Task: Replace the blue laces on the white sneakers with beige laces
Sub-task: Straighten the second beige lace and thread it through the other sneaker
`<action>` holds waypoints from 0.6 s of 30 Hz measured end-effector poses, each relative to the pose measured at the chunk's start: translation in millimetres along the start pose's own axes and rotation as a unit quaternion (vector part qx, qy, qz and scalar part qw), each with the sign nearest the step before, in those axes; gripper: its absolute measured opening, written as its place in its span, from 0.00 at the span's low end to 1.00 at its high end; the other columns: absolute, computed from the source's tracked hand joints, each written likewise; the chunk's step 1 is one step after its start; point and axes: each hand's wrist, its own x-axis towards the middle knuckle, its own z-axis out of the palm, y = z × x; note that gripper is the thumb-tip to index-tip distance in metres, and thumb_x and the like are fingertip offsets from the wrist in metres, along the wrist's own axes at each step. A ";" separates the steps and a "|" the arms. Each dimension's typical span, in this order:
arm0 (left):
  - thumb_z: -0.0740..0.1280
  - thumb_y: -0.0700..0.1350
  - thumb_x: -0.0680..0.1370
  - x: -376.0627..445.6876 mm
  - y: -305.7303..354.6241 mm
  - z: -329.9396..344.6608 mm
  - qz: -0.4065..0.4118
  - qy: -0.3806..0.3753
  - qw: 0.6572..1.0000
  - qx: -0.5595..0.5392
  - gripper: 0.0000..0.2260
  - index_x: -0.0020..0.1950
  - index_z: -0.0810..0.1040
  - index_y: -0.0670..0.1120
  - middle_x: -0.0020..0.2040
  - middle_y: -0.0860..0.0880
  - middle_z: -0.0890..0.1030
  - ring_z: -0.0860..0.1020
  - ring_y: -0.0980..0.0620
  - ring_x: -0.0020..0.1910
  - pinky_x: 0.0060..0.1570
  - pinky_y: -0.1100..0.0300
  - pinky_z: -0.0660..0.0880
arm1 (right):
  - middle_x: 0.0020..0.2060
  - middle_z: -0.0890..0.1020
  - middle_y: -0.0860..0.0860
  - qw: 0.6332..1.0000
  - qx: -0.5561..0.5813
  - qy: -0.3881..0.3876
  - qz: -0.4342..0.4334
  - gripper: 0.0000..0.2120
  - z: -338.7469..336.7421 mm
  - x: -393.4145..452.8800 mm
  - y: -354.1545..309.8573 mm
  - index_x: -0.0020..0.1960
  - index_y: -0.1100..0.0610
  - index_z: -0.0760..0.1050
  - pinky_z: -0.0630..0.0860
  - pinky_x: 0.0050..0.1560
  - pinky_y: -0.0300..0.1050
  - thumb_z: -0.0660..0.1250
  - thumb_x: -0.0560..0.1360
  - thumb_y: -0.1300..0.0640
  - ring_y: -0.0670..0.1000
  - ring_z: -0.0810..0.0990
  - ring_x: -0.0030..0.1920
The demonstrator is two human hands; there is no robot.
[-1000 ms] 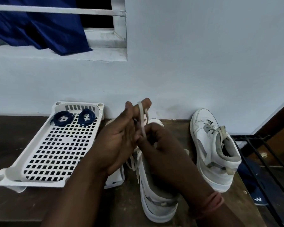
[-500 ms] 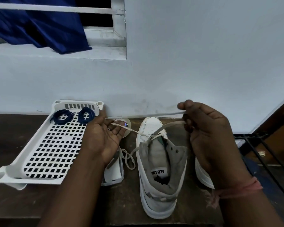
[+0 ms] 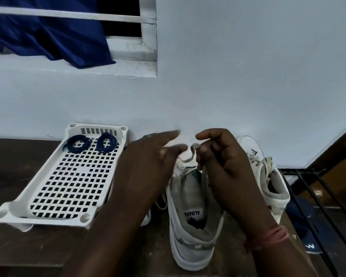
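A white sneaker (image 3: 190, 220) stands on the dark table in front of me, heel toward me, with a beige lace (image 3: 190, 154) coming out of its top eyelets. My right hand (image 3: 224, 166) pinches a loop of that lace above the tongue. Just left of the loop hovers my left hand (image 3: 148, 166), fingers stretched out and blurred, with the lace's other strand running under them. The second white sneaker (image 3: 268, 176) stands to the right, laced in beige and partly hidden by my right hand. Two coiled blue laces (image 3: 78, 144) (image 3: 106, 144) lie in the white tray (image 3: 54, 214).
The perforated tray sits on the left of the dark wooden table (image 3: 28, 246), against the pale wall. A black metal rack (image 3: 318, 196) with dark blue footwear (image 3: 306, 224) under it stands at the right. A blue cloth (image 3: 48, 37) hangs at the window above.
My hands were spread apart, pulling the lace ends sideways. Both have come back together over the sneaker, and my right hand has formed a loop in the lace.
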 end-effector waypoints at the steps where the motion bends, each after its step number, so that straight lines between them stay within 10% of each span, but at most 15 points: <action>1: 0.67 0.56 0.81 -0.4 1.9 2.7 0.051 -0.033 0.997 -0.044 0.15 0.67 0.79 0.64 0.62 0.60 0.82 0.77 0.61 0.64 0.62 0.63 0.73 | 0.37 0.81 0.49 1.000 -0.007 -0.017 -0.007 0.09 0.2 1.0 -0.7 0.58 0.55 0.75 0.75 0.46 0.39 0.62 0.82 0.66 0.47 0.80 0.41; 6: 0.69 0.47 0.80 -0.9 -10.8 13.0 0.098 0.021 0.992 -0.083 0.09 0.57 0.86 0.57 0.47 0.60 0.85 0.79 0.55 0.52 0.54 0.53 0.75 | 0.35 0.83 0.49 0.999 -0.005 -0.031 0.019 0.03 -7.6 3.3 1.0 0.52 0.55 0.78 0.73 0.41 0.36 0.68 0.80 0.61 0.43 0.80 0.36; 13: 0.67 0.46 0.82 2.6 -21.3 9.6 -0.111 0.141 0.965 -0.189 0.06 0.50 0.84 0.51 0.38 0.58 0.83 0.80 0.60 0.35 0.41 0.55 0.78 | 0.34 0.85 0.49 0.994 -0.055 0.025 0.086 0.03 -19.1 3.2 12.5 0.46 0.52 0.85 0.77 0.36 0.39 0.72 0.78 0.56 0.50 0.83 0.36; 16: 0.67 0.46 0.82 2.0 -24.8 12.9 -0.121 0.138 0.968 -0.169 0.06 0.53 0.84 0.49 0.39 0.59 0.83 0.81 0.63 0.40 0.45 0.66 0.75 | 0.39 0.86 0.47 0.991 -0.083 0.036 0.101 0.06 -16.1 4.0 21.3 0.50 0.50 0.85 0.82 0.43 0.52 0.69 0.80 0.56 0.55 0.84 0.40; 18: 0.67 0.46 0.78 2.0 -24.8 15.4 -0.066 0.109 0.987 -0.102 0.13 0.62 0.82 0.52 0.52 0.59 0.84 0.81 0.59 0.55 0.60 0.53 0.77 | 0.41 0.86 0.45 0.991 -0.091 0.028 0.090 0.10 -12.9 4.1 21.7 0.53 0.49 0.84 0.80 0.41 0.49 0.66 0.82 0.59 0.48 0.83 0.38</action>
